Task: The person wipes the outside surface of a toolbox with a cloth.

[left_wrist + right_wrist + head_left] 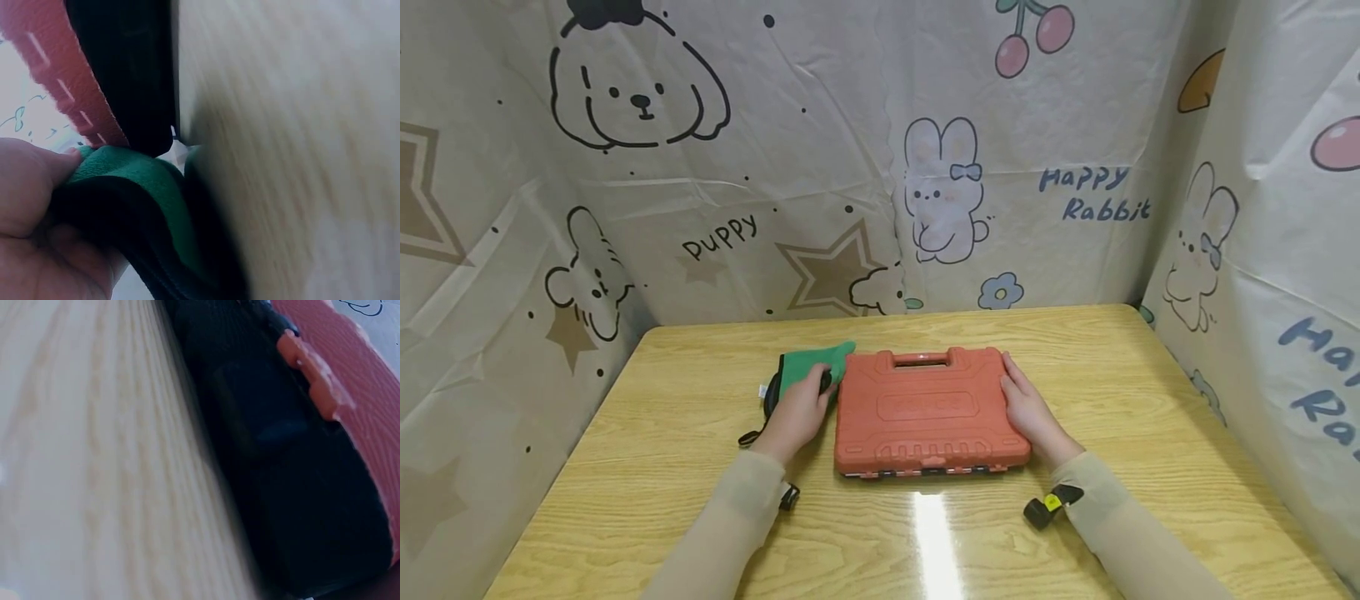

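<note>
Head view: how are the items placed and held?

— A red-topped rectangular plastic case (932, 425) is laid flat on the wood-grain table (662, 467). Just left of the case, a green cloth item with black trim (797, 367) is grasped by the left hand (799, 417); straight fingers of the right hand (1028, 408) are laid along the case's right edge.

— What handling should be expected?

— Case: probably stiff and heavy, best lifted by its moulded red handle (921, 356). Cloth item: presumably soft and light, best pinched at the trim.
</note>
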`<state>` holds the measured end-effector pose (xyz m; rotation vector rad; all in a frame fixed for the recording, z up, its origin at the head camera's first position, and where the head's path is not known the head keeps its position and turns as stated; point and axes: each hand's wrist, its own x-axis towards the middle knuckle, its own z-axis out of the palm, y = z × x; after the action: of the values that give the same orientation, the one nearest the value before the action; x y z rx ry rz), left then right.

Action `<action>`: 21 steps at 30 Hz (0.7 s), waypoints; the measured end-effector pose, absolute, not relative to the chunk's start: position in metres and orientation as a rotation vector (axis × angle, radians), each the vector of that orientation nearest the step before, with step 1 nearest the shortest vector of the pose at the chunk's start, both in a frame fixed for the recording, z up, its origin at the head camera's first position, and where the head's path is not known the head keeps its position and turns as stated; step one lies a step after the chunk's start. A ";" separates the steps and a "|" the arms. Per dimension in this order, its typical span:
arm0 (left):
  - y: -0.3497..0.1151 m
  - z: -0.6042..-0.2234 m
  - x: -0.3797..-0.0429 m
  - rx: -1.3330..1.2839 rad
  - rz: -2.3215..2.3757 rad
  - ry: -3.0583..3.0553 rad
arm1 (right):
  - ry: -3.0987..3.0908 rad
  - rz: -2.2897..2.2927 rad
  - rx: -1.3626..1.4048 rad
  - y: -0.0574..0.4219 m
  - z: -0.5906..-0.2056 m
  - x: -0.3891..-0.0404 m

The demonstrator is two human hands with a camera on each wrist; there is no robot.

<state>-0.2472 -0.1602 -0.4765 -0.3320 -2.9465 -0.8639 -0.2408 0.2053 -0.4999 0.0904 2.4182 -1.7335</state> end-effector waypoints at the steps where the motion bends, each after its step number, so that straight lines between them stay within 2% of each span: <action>1: -0.160 -0.477 -0.246 -0.336 -0.862 -2.947 | 2.417 -1.734 0.091 0.205 -0.500 -0.241; 21: -0.166 -0.473 -0.227 -0.366 -0.898 -3.016 | 2.442 -1.718 0.090 0.206 -0.502 -0.243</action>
<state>-0.2266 -0.1661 -0.4734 -0.3655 -3.0161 -0.8976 -0.2425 0.2062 -0.5020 0.0897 2.4419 -1.7177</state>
